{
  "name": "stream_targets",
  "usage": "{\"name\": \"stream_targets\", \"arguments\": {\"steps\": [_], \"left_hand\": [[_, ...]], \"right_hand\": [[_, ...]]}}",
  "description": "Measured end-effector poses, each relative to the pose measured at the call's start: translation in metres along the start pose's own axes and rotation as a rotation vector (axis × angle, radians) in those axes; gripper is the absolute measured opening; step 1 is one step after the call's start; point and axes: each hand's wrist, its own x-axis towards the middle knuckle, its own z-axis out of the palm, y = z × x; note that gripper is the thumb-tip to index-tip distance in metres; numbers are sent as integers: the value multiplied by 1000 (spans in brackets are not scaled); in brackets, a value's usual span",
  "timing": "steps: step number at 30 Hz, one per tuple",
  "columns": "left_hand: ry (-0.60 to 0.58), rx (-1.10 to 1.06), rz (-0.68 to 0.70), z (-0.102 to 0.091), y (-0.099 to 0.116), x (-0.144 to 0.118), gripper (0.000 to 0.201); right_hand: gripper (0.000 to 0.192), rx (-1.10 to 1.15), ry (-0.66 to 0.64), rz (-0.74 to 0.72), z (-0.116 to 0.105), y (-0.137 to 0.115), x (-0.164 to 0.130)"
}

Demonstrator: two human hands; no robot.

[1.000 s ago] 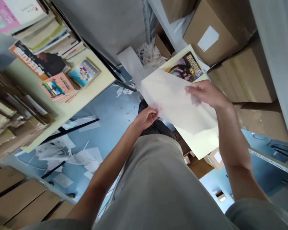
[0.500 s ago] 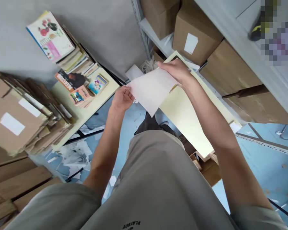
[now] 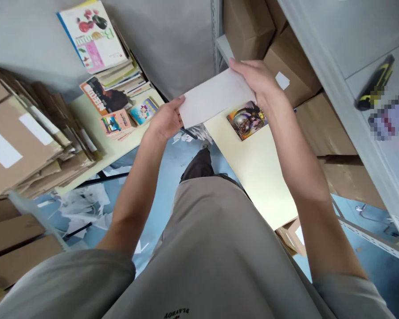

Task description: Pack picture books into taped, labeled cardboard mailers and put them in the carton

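Both hands hold one flat white paper sheet (image 3: 216, 97) up in the air, in front of the person's grey shirt (image 3: 216, 248). The left hand (image 3: 166, 119) pinches the sheet's left edge, thumb on top and fingers closed under it. The right hand (image 3: 257, 79) grips the top right corner, with the fingers curled over the edge. The sheet is stretched between the two hands and tilts up toward the right hand.

Just under the right hand lies a small colourful picture card (image 3: 247, 119) on a pale yellow table top (image 3: 262, 177). The sheet hangs above this table and does not touch it. Past the right hand are brown cardboard boxes (image 3: 286, 75) on a grey metal shelf (image 3: 322, 79). Far to the right of that hand, on the shelf, is a black and yellow tool (image 3: 374, 84).

Just left of the left hand sits a pile of colourful books (image 3: 113, 93) on another pale table. Further left is a heap of flat brown cardboard (image 3: 26, 137). Below the hands is a blue floor (image 3: 159, 177) with white paper scraps (image 3: 83, 204) on it.
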Motion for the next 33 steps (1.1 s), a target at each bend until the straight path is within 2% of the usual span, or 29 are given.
{"name": "stream_targets", "arguments": {"steps": [4, 7, 11, 13, 18, 22, 27, 30, 33], "left_hand": [[6, -20, -120, -19, 8, 22, 42], [-32, -81, -245, -22, 12, 44, 37], [-89, -209, -313, -7, 26, 60, 39], [-84, -236, -314, 2, 38, 65, 38], [-59, -219, -278, 23, 66, 73, 35], [-35, -199, -278, 41, 73, 67, 36], [28, -199, -339, 63, 63, 43, 40], [79, -156, -329, 67, 51, 25, 40], [104, -133, -284, 63, 42, 9, 33]], "right_hand": [[59, 32, 82, 20, 9, -12, 6], [59, 88, 126, 81, 16, -18, 11], [54, 33, 191, 239, 17, -24, 26], [54, 0, 195, 253, 14, -28, 36], [66, -105, 109, 218, 5, -46, 62], [66, -158, 123, 197, -5, -61, 76], [60, -152, 89, 146, -17, -62, 82], [58, -142, 43, 152, -22, -59, 78], [56, -123, 1, 166, -27, -57, 67]]}}
